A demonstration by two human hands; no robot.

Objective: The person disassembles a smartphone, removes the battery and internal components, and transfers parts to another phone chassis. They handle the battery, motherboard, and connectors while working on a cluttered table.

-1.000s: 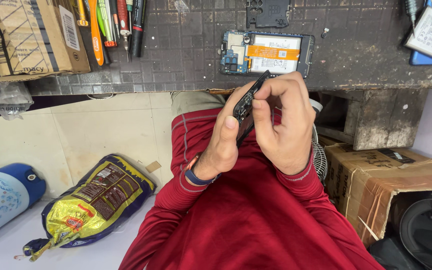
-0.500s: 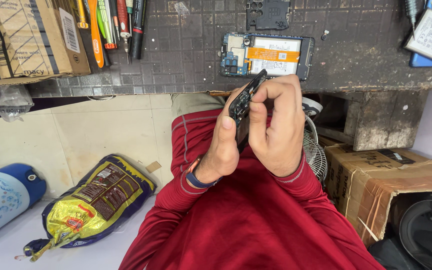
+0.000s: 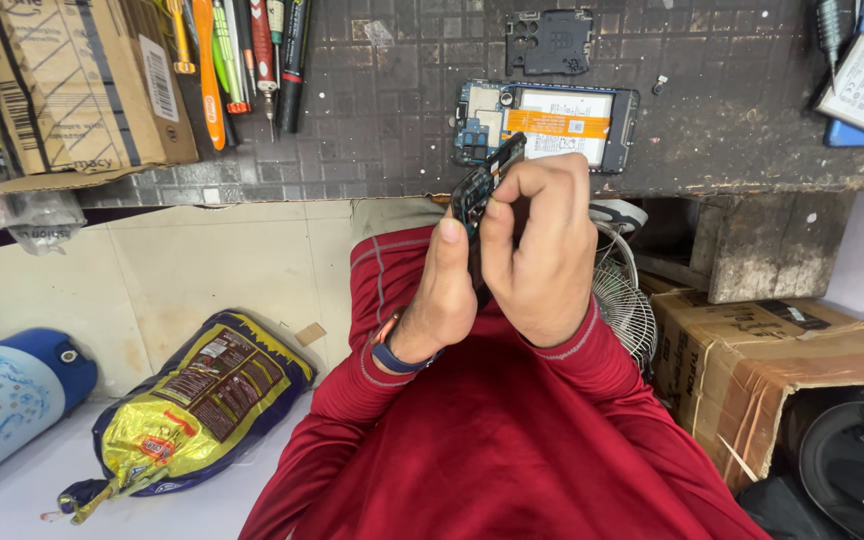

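Note:
My left hand (image 3: pixel 444 290), with a watch band at the wrist, and my right hand (image 3: pixel 542 245) are raised together just in front of the workbench edge. Both pinch a small dark phone part (image 3: pixel 480 183) that is tilted, with its top end toward the bench. My right fingers curl over its upper end, and my left thumb presses its side. Much of the part is hidden by my fingers. Just beyond it, an opened phone (image 3: pixel 552 125) lies flat on the dark bench mat (image 3: pixel 382 120), showing its circuit board and a battery with an orange strip.
A black plastic cover piece (image 3: pixel 550 42) lies behind the phone. Several screwdrivers (image 3: pixel 242 55) and a cardboard box (image 3: pixel 72 85) sit at the back left. A small fan (image 3: pixel 622 300) and another cardboard box (image 3: pixel 772 360) stand to the right, with a yellow bag (image 3: pixel 192 400) on the floor.
My right fingers have closed further over the top of the part and the hands have shifted slightly. The phone on the bench has not moved.

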